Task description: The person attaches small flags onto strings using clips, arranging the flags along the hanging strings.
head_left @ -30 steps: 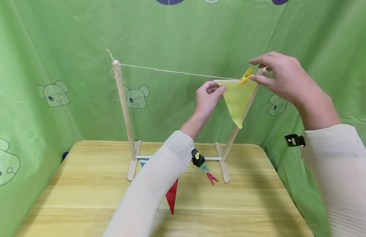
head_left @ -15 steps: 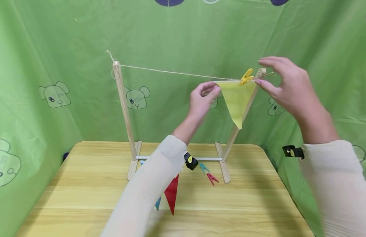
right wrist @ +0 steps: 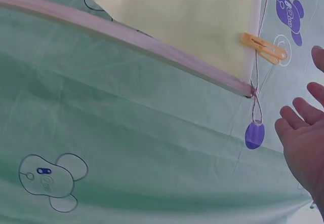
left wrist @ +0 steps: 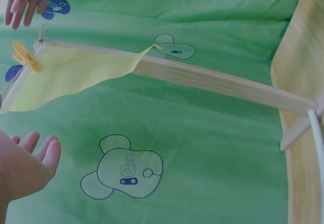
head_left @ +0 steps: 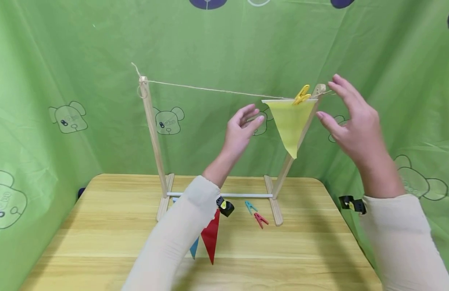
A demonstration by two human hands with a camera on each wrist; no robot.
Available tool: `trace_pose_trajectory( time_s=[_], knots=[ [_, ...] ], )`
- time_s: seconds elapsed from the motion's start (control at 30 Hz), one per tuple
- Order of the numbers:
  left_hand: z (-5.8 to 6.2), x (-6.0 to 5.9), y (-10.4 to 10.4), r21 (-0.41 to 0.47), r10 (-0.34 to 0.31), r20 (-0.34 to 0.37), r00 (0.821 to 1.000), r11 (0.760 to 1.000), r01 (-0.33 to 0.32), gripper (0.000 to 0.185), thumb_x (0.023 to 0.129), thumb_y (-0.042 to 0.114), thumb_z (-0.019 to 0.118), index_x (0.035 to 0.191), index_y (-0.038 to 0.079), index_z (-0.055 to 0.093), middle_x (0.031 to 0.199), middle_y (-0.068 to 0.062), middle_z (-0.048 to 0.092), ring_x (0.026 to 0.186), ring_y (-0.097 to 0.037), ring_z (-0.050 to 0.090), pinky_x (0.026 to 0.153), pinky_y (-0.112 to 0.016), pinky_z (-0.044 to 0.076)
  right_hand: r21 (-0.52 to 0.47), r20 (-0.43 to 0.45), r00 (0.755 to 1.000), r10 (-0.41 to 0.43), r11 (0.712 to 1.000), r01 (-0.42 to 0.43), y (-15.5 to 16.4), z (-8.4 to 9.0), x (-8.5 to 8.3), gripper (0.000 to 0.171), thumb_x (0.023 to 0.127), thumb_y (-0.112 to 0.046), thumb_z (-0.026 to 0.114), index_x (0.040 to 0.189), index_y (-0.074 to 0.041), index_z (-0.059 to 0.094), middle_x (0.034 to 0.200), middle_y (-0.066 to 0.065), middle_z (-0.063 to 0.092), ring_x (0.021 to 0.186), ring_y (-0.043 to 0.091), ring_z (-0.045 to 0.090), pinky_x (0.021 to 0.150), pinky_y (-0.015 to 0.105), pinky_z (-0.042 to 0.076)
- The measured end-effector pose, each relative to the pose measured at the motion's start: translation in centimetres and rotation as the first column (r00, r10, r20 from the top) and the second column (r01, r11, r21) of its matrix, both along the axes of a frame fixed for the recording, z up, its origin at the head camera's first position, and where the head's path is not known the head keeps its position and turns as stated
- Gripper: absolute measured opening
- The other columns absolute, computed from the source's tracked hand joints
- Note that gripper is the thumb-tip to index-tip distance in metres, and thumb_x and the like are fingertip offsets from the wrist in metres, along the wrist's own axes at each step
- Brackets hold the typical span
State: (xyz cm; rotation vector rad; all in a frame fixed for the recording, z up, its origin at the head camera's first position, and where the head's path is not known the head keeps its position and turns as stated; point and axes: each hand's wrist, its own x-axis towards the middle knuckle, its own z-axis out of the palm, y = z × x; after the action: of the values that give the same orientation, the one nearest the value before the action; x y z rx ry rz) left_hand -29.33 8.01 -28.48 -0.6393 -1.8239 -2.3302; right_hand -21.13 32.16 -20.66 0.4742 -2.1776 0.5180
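A yellow triangular pennant (head_left: pixel 290 121) hangs from the string (head_left: pixel 210 89), held by a yellow clothespin (head_left: pixel 302 95) near the right post. My left hand (head_left: pixel 240 131) is just left of the pennant, fingers relaxed and apart from it. On the other side, by the top of the right post, my right hand (head_left: pixel 359 121) is raised with fingers spread and nothing in it. In the left wrist view the pennant (left wrist: pixel 66 74) shows between both hands. The right wrist view shows the clothespin (right wrist: pixel 263 47) over the pennant's white top edge, beside the knotted string.
Wooden posts (head_left: pixel 153 137) stand on feet joined by a white rod (head_left: pixel 246 195). A teal clothespin (head_left: pixel 250 207) and a red clothespin (head_left: pixel 261 220) lie on the table (head_left: pixel 301 250). Red (head_left: pixel 211 238) and blue pennants (head_left: pixel 194 247) lie partly under my left forearm. Green cloth surrounds the table.
My left hand has let go of the pennant's left corner and moved left and down. My right hand has left the yellow clothespin and drawn away to the right. The pennant stays hanging.
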Motion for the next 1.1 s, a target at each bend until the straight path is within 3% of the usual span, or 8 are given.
trace_pose_trajectory(
  time_s=[0.07,0.13,0.23,0.5,0.7,0.87,1.1],
  knots=[
    [-0.2,0.2,-0.4,-0.001,-0.011,0.003,1.000,1.000,0.011,0.056,0.098,0.022,0.072,0.149,0.014,0.051,0.144,-0.002,0.061,0.131,-0.021,0.061,0.105,-0.022,0.051,-0.012,-0.007,1.000,0.010,1.000,-0.010,0.0,-0.6,0.1,0.070,0.090,-0.009,0.078,0.153,-0.019,0.050,0.163,-0.009,0.040,0.128,0.016,0.062,0.113,0.023,0.042],
    [-0.5,0.3,-0.7,-0.003,-0.023,0.005,1.000,1.000,0.023,0.057,0.098,0.022,0.072,0.150,0.015,0.050,0.146,-0.001,0.060,0.134,-0.022,0.059,0.106,-0.023,0.050,-0.030,-0.007,0.999,0.033,0.999,-0.033,0.1,-1.2,0.3,0.071,0.090,-0.010,0.078,0.154,-0.019,0.049,0.164,-0.007,0.039,0.146,0.030,0.046,0.122,0.036,0.035],
    [-1.0,0.5,-1.3,-0.020,-0.033,-0.014,0.999,0.999,0.032,0.060,0.098,0.022,0.072,0.152,0.014,0.048,0.150,-0.004,0.057,0.136,-0.025,0.056,0.109,-0.026,0.049,-0.052,-0.006,0.999,0.047,0.997,-0.048,0.2,-2.1,0.4,0.073,0.089,-0.011,0.078,0.155,-0.019,0.048,0.164,-0.006,0.038,0.149,0.031,0.042,0.124,0.044,0.032],
    [-2.2,1.2,-3.2,-0.130,-0.024,-0.070,0.997,0.991,0.015,0.066,0.098,0.028,0.071,0.156,0.016,0.042,0.154,-0.005,0.053,0.140,-0.024,0.053,0.113,-0.032,0.046,-0.120,0.062,0.996,0.060,0.991,-0.053,0.5,-4.5,0.7,0.084,0.088,-0.007,0.078,0.159,-0.024,0.039,0.167,-0.009,0.032,0.151,0.030,0.038,0.127,0.039,0.026],
    [-3.1,1.7,-4.6,-0.185,-0.018,-0.121,0.992,0.983,-0.005,0.068,0.098,0.027,0.071,0.157,0.011,0.040,0.157,-0.010,0.049,0.143,-0.026,0.050,0.120,-0.043,0.040,-0.155,0.082,0.994,0.068,0.986,-0.054,0.3,-5.8,1.2,0.085,0.088,-0.003,0.077,0.160,-0.027,0.038,0.167,-0.012,0.031,0.151,0.027,0.038,0.125,0.030,0.026],
    [-4.1,2.3,-5.6,-0.238,-0.012,-0.141,0.990,0.971,-0.022,0.069,0.098,0.027,0.071,0.158,0.015,0.040,0.158,-0.009,0.048,0.145,-0.026,0.048,0.120,-0.043,0.040,-0.198,0.070,0.991,0.112,0.975,-0.096,-0.2,-7.4,1.6,0.088,0.084,0.006,0.078,0.159,-0.021,0.040,0.167,-0.008,0.033,0.153,0.016,0.034,0.123,0.021,0.028],
    [-5.9,3.1,-7.2,-0.282,-0.003,-0.160,0.987,0.958,-0.043,0.068,0.099,0.030,0.070,0.158,0.017,0.040,0.160,-0.005,0.047,0.148,-0.020,0.044,0.121,-0.043,0.037,-0.263,0.061,0.985,0.159,0.955,-0.138,-1.4,-9.8,1.9,0.089,0.082,0.015,0.075,0.158,-0.013,0.040,0.167,-0.001,0.033,0.155,0.014,0.032,0.122,0.021,0.030]
  ],
)
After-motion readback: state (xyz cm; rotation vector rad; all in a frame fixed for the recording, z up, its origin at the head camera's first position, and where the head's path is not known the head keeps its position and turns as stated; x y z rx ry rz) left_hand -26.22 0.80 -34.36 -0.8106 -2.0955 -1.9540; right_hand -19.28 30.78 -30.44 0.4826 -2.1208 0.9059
